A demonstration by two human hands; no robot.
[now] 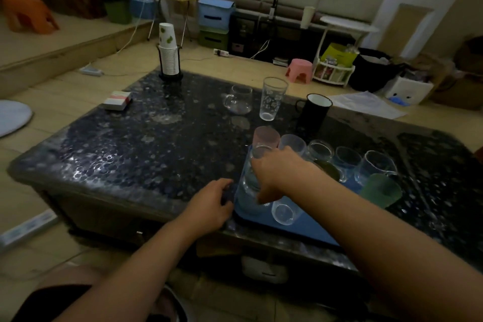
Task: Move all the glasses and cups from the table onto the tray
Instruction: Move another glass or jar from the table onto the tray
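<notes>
A blue tray (pixel 308 227) lies on the dark table (pixel 136 144) at the near right. My right hand (pixel 277 172) is shut on a tall clear glass (pixel 252 180) standing at the tray's left end. My left hand (pixel 213 202) rests on the table against the tray's left edge, fingers curled. On the tray stand a pink cup (pixel 265 137), a frosted cup (pixel 292 142), several clear glasses (pixel 320 151), a green cup (pixel 380 189) and a small clear glass (pixel 283 213). Off the tray, farther back, are a clear mug (pixel 239 99), a patterned tall glass (pixel 271 98) and a black mug (pixel 315 112).
A stack of paper cups (pixel 168 49) in a black holder stands at the table's far left. A small box (pixel 117 100) lies near the left edge. A pink stool (pixel 300 70), a white rack (pixel 333 72) and storage bins (pixel 215 14) sit on the floor beyond.
</notes>
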